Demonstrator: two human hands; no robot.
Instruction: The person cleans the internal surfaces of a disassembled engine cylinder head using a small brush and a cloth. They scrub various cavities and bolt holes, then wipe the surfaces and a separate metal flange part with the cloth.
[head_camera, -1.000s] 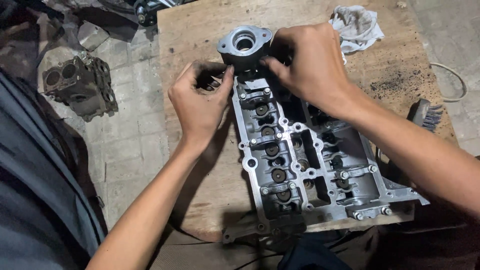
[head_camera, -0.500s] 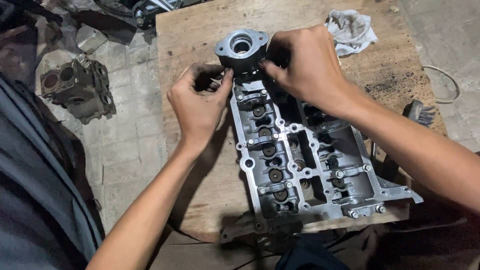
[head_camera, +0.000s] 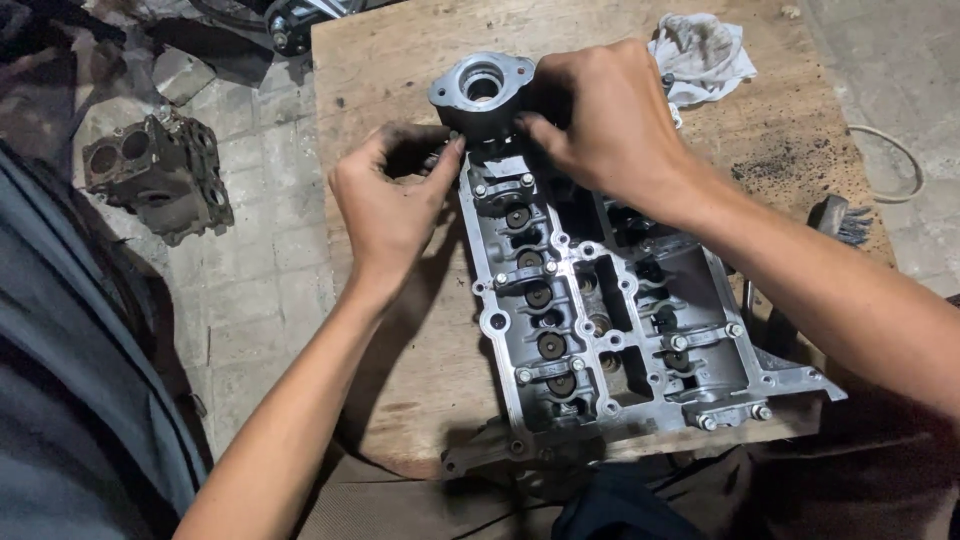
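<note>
A grey aluminium cylinder head (head_camera: 600, 320) lies lengthwise on a wooden board (head_camera: 400, 330). A round flanged metal housing (head_camera: 482, 92) stands at its far end. My left hand (head_camera: 390, 200) pinches the housing's left lower edge with thumb and fingers. From the right, my right hand (head_camera: 610, 120) grips the same end, its fingers curled over the housing and the head's top. What lies under the right palm is hidden.
A dirty white rag (head_camera: 703, 50) lies at the board's far right corner. A wire brush (head_camera: 835, 222) sits at the right edge, near a white cable (head_camera: 905, 160). A smaller engine casting (head_camera: 155, 175) rests on the tiled floor at left. Black grit is scattered on the board's right side.
Both hands stay on the housing with only slight shifts; the view has drifted a little, and the left fingers have moved slightly against the housing's edge.
</note>
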